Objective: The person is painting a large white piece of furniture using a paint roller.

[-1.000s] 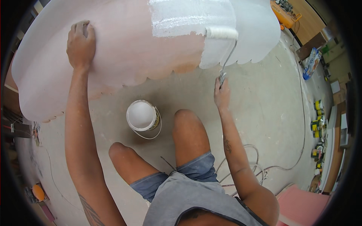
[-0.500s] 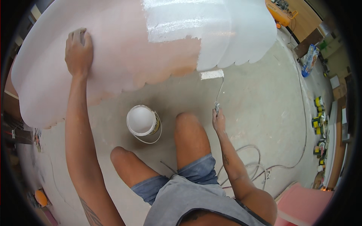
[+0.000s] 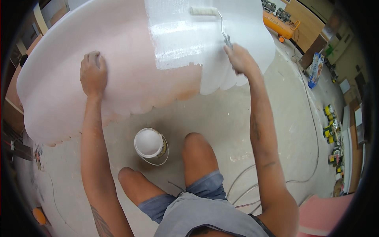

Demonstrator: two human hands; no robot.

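A large pink board with a scalloped lower edge (image 3: 118, 91) stands in front of me; its right part is coated in wet white paint (image 3: 185, 43). My left hand (image 3: 93, 74) lies flat on the bare pink area at the left. My right hand (image 3: 239, 58) grips the handle of a paint roller (image 3: 203, 11), whose white sleeve rests high on the painted area. An open bucket of white paint (image 3: 149, 143) sits on the floor between the board and my knees.
Concrete floor with thin cables (image 3: 252, 185) lying at my right. An orange machine (image 3: 278, 24) stands at the back right, a blue-and-white bag (image 3: 316, 71) beside it. Several small cans (image 3: 331, 130) line the right wall. A pink sheet (image 3: 323, 213) lies at lower right.
My right hand went down below the board's edge with the roller, then swung up again; the roller now sits near the top of the painted patch. My left hand has stayed on the board.
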